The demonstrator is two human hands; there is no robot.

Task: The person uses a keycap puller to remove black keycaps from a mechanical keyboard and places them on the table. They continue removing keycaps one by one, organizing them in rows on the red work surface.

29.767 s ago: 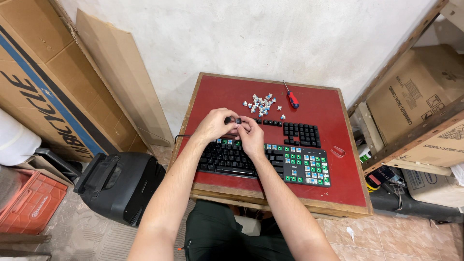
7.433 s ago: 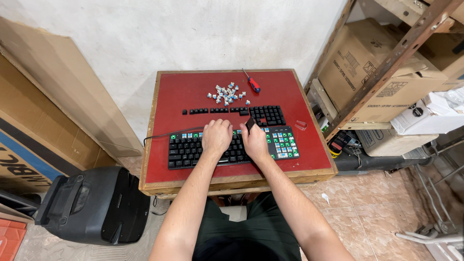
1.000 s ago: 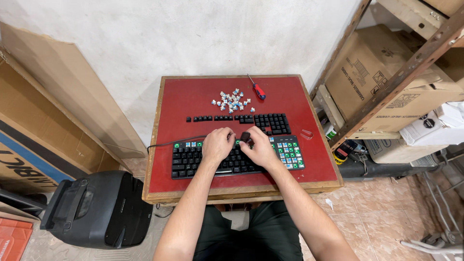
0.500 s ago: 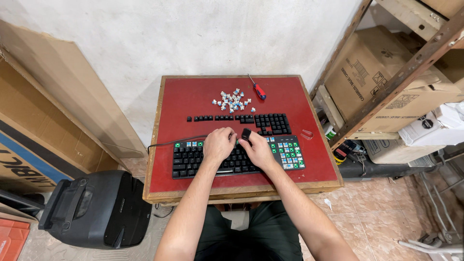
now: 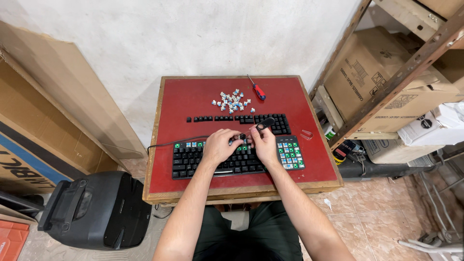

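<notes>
Black keyboard (image 5: 232, 157), partly stripped of keycaps and showing blue and green switches, is lying near the front edge of the red surface (image 5: 193, 104); it is looking rigid and light, best gripped by its long case edges, its bare switch stems likely fragile. The left hand (image 5: 220, 145) is resting on the upper key rows with fingers pinching something small, and the right hand (image 5: 263, 140) is closing on a black keycap puller (image 5: 263, 124) just above them. Farther back, rows of removed black keycaps (image 5: 241, 119), a heap of loose switches (image 5: 232, 100) and a red-handled screwdriver (image 5: 257, 89) are lying apart.
</notes>
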